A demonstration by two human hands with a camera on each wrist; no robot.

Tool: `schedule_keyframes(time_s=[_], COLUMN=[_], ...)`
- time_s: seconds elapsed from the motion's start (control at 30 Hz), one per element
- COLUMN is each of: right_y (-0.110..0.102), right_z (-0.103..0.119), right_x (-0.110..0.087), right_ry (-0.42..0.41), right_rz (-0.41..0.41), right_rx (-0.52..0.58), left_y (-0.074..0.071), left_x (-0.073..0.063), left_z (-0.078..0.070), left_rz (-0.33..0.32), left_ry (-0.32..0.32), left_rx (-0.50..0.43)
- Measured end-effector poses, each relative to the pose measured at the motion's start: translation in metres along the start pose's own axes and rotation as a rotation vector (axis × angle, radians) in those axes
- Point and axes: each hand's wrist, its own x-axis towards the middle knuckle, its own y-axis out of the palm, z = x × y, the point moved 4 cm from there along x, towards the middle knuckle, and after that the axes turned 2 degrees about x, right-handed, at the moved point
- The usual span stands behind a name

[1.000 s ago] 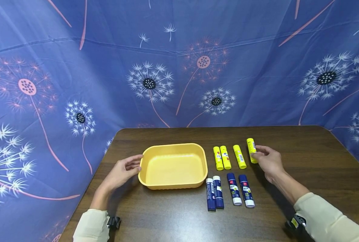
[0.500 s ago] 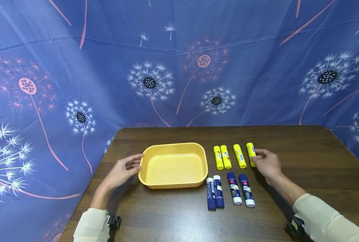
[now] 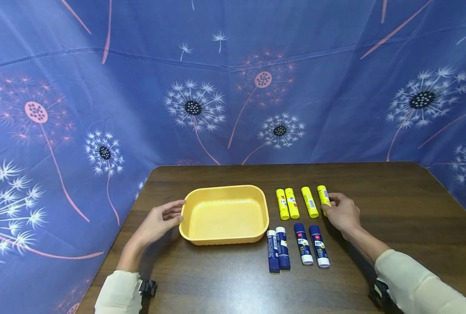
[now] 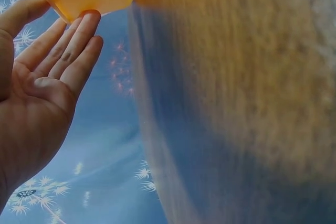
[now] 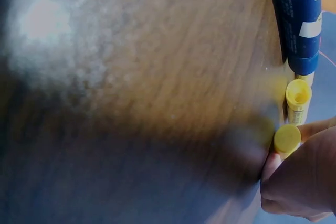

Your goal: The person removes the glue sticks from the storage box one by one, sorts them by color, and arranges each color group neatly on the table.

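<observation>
My right hand (image 3: 343, 213) pinches a yellow glue stick (image 3: 323, 195), the rightmost of the yellow row, low over the table. In the right wrist view this glue stick's round end (image 5: 287, 139) shows between thumb and fingers. Left of it lie a single yellow glue stick (image 3: 310, 202) and a close pair, one of them a yellow glue stick (image 3: 282, 204). At the yellow tray's (image 3: 225, 220) left end, my left hand (image 3: 158, 224) touches the rim with thumb and fingertips, fingers fairly straight. The left wrist view shows these fingers (image 4: 84, 35) against the tray wall.
Below the yellow row lie several dark blue glue sticks: a pair with white ends up, including one blue glue stick (image 3: 273, 252), and two with white ends down, including another blue glue stick (image 3: 319, 246). The brown wooden table (image 3: 217, 279) ends at a blue dandelion-print cloth (image 3: 138, 96).
My right hand has brought the yellow glue stick down toward the table and slightly left, closer to the yellow row. The left hand and tray have stayed in place.
</observation>
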Motion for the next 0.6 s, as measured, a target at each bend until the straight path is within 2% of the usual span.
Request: schedule_keyframes(time_s=[0.27, 0.43, 0.53, 0.6], right_y=[0.003, -0.005, -0.013, -0.021], right_z=[0.000, 0.000, 0.001, 0.006], right_x=[0.000, -0.003, -0.005, -0.006], right_ry=[-0.032, -0.010, -0.011, -0.047], right_rz=[0.002, 0.002, 0.007, -0.018], right_rx=[-0.029, -0.010, 0.012, 0.037], left_y=[-0.002, 0.000, -0.002, -0.002], left_x=[0.000, -0.001, -0.001, -0.001], left_z=[-0.002, -0.006, -0.011, -0.021], left_rz=[-0.004, -0.002, -0.055, -0.097], left_ry=[-0.047, -0.085, -0.102, -0.092], left_rx=[0.058, 0.090, 0.167, 0.232])
